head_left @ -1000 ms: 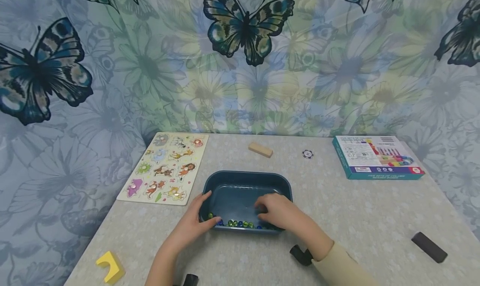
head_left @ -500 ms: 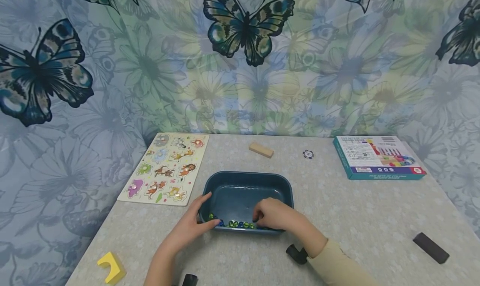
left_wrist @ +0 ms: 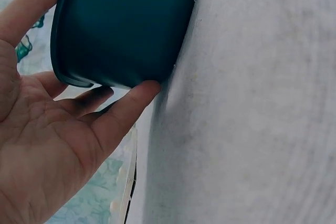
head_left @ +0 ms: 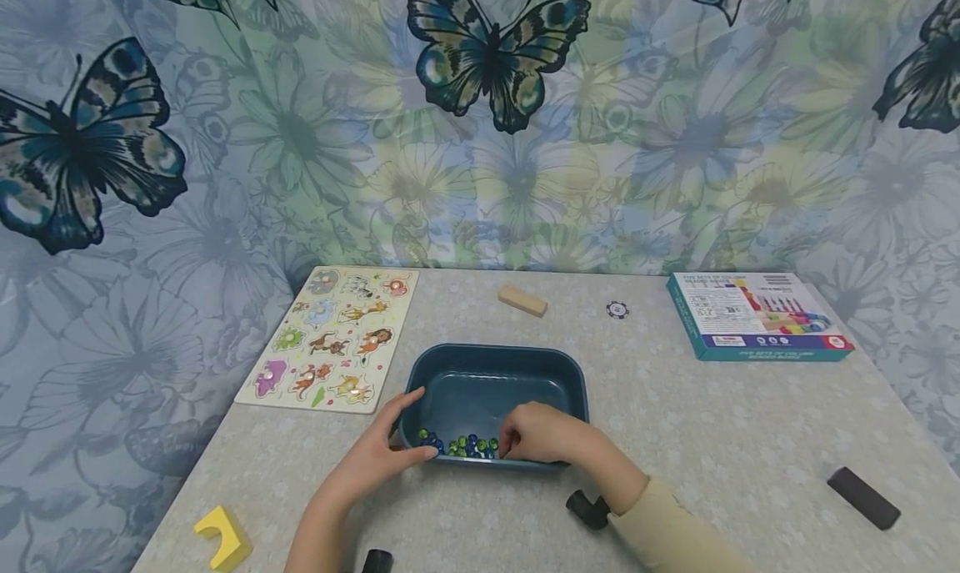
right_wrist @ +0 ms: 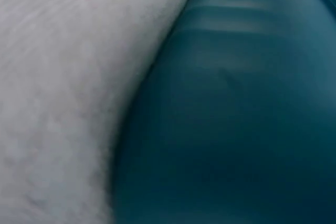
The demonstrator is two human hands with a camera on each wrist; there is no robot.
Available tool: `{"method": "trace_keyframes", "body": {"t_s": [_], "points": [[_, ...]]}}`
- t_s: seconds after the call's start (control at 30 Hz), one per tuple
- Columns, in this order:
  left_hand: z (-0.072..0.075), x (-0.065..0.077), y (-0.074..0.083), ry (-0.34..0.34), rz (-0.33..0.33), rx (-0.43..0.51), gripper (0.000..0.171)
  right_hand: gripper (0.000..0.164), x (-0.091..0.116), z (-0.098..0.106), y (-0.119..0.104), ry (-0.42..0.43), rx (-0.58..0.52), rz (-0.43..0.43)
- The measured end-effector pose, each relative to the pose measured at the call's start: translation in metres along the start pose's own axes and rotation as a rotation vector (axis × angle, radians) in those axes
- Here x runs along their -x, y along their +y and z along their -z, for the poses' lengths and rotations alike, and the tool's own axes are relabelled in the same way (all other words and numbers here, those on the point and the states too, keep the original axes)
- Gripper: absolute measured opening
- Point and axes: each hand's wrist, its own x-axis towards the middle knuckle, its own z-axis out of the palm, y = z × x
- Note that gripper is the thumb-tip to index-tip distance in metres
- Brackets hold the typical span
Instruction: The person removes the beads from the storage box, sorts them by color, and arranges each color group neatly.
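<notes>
A dark teal tray (head_left: 487,373) sits at the middle of the table. Green and blue glass marbles (head_left: 468,446) are bunched inside along its near wall, towards the left. My left hand (head_left: 378,452) grips the tray's near left corner, thumb at the near rim and the other fingers spread along the left side. In the left wrist view that hand (left_wrist: 58,124) touches the outer wall of the tray (left_wrist: 126,30). My right hand (head_left: 543,433) reaches over the near rim, fingers bent down beside the marbles; its fingertips are hidden. Only the tray's outer wall (right_wrist: 220,119) and tabletop show in the right wrist view.
An animal puzzle board (head_left: 330,339) lies left of the tray. Behind it are a wooden block (head_left: 522,300) and a poker chip (head_left: 617,310). A game box (head_left: 757,316) lies at the back right, a black block (head_left: 864,499) at the right, a yellow arch block (head_left: 224,538) at the front left.
My right hand has moved left and down along the tray's near wall. The marbles are bunched closer together towards the left. My left hand stays at the corner.
</notes>
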Motion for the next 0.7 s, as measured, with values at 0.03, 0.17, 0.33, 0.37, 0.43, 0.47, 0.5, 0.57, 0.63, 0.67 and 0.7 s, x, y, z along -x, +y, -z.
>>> {"method": "trace_keyframes", "body": {"t_s": [0.03,0.17,0.33,0.37,0.43,0.47,0.5,0.57,0.63,0.67,0.7], "points": [[0.0,0.0,0.0,0.0,-0.002,0.001,0.082,0.013,0.0,0.0,-0.001,-0.001,0.006,-0.002],[-0.001,0.0,-0.001,-0.006,-0.007,0.006,0.083,0.016,-0.002,-0.001,-0.001,-0.006,0.033,-0.013],[0.001,-0.001,-0.002,-0.013,-0.013,0.025,0.083,0.014,-0.003,0.001,0.002,0.013,0.034,0.011],[0.001,-0.001,-0.003,-0.015,-0.014,0.028,0.083,0.012,-0.003,0.002,0.003,0.022,0.028,0.015],[0.002,-0.001,-0.002,-0.017,-0.015,0.032,0.083,0.01,-0.002,0.005,0.005,0.041,0.012,0.024],[0.002,-0.001,-0.002,-0.018,-0.015,0.034,0.083,0.008,-0.001,0.007,0.006,0.052,-0.002,0.025],[0.002,-0.001,-0.002,-0.019,-0.014,0.037,0.083,0.007,0.001,0.01,0.007,0.065,-0.01,0.029],[0.002,0.0,-0.002,-0.019,-0.012,0.039,0.083,0.006,0.006,0.016,0.009,0.093,-0.028,0.037],[0.002,0.0,-0.001,-0.019,-0.008,0.042,0.083,0.005,0.012,0.025,0.011,0.121,-0.045,0.04],[0.002,0.0,-0.001,-0.02,-0.005,0.044,0.083,0.005,0.016,0.03,0.012,0.135,-0.053,0.036],[0.001,0.001,-0.001,-0.02,-0.002,0.046,0.084,0.006,0.02,0.035,0.013,0.149,-0.056,0.035]]}}
